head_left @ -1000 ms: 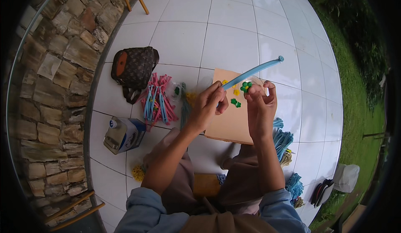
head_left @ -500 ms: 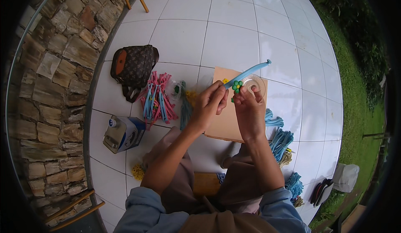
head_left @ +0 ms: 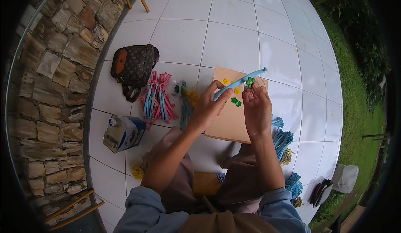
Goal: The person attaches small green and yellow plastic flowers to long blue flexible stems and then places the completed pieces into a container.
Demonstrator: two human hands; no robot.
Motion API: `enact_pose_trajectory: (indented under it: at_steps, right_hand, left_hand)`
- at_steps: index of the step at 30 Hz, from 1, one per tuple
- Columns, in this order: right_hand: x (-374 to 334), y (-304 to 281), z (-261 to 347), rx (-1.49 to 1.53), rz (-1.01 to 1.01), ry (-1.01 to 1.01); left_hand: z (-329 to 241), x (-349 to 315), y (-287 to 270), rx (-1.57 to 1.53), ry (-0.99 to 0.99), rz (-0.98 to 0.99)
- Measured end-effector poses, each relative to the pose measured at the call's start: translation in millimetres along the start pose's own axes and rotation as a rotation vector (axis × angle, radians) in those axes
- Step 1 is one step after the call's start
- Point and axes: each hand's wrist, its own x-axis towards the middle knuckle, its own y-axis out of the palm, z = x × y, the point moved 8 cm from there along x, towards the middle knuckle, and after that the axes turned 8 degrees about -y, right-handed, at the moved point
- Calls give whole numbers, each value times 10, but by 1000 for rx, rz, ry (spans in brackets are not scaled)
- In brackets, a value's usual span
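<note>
Person is holding a blue stick (head_left: 246, 78) in the left hand (head_left: 210, 103) and a green flower (head_left: 250, 81) in the right hand (head_left: 257, 108), both above the board (head_left: 221, 126).
Left thumb and fingers are gripping the stick near its lower end; it is slanting up to the right. Right fingertips are pinching the flower, yellow centre showing, right by the stick; can't tell if they're touching. A clear dish (head_left: 262, 83) is sitting behind the right hand, partly hidden. Yellow flowers (head_left: 237, 91) and more green flowers (head_left: 236, 102) are lying on the board. Pink sticks (head_left: 171, 110) with some blue ones are lying left of it, blue bundles (head_left: 282, 140) right. Further left, a can (head_left: 125, 133) is standing on the tiles (head_left: 179, 37), a brown bag (head_left: 140, 64) beyond it.
</note>
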Motion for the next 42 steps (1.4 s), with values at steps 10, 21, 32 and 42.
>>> enact_pose_trajectory:
  at_steps: [10, 21, 32, 42]
  right_hand:
    - [-44, 106, 42, -20, 83, -117]
    - [-122, 184, -71, -82, 102, -70]
    - [-111, 166, -71, -125, 75, -87]
    - [-117, 176, -40, -156, 73, -131]
  left_hand:
    - [10, 35, -98, -48, 96, -39]
    - [-74, -15, 44, 47, 178, 6]
    - [-120, -39, 23, 177, 294, -76]
    - [-150, -52, 57, 232, 361, -65]
